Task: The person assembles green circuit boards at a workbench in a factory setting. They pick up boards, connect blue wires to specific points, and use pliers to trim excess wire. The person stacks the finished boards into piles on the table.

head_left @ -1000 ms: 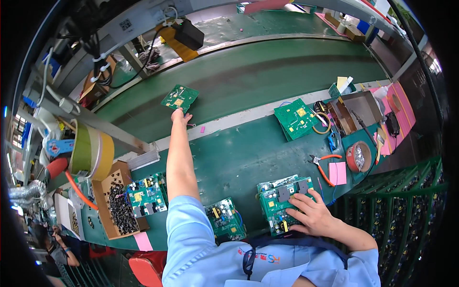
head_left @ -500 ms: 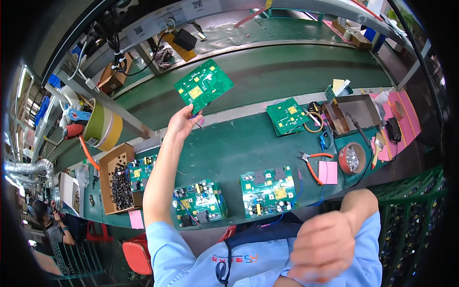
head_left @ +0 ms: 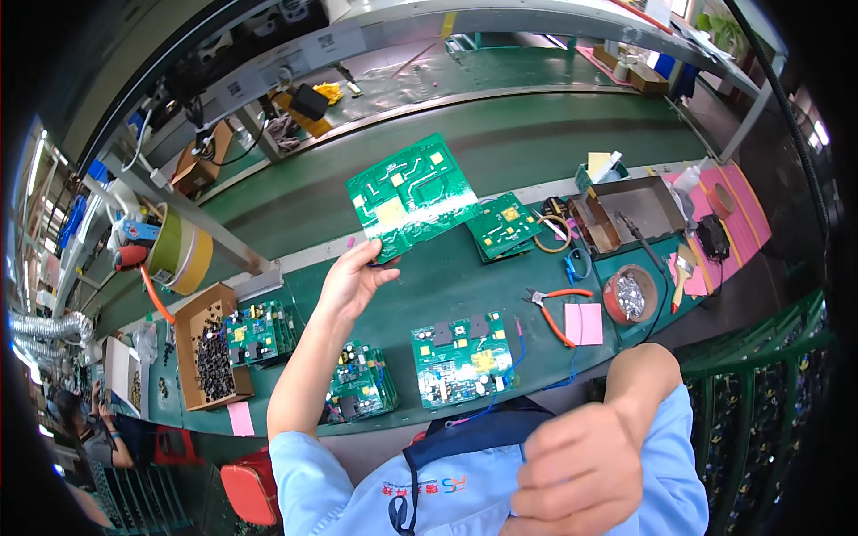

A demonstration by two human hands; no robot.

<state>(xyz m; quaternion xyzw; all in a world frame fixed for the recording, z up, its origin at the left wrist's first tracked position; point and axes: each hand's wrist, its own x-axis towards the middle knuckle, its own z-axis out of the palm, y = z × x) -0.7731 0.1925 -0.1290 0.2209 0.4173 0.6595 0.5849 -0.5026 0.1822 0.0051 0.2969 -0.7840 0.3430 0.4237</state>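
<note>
My left hand [head_left: 347, 284] is closed on the lower left corner of a green circuit board [head_left: 416, 196], held up over the bench. The board's soldered face, with several yellow patches, shows, and light glares off it. My right hand [head_left: 579, 472] is in front of my chest, its fingers curled and slightly blurred; whatever is inside them is hidden. A populated circuit board [head_left: 463, 357] with a blue wire lies component side up before me. Left of it is a stack of populated boards [head_left: 360, 380], partly hidden by my left forearm. Behind the raised board lies another board stack [head_left: 505, 228].
Red-handled pliers [head_left: 559, 313], a pink pad [head_left: 584, 323] and a bowl of small metal parts [head_left: 629, 295] are on the right. Farther back stands a metal tray [head_left: 643, 210]. A cardboard box of black parts [head_left: 214, 357] and more boards [head_left: 255, 332] sit at left.
The held board has moved right and nearer and now appears larger, partly overlapping the far stack. My right hand stays curled near my chest. The whole view has shifted slightly.
</note>
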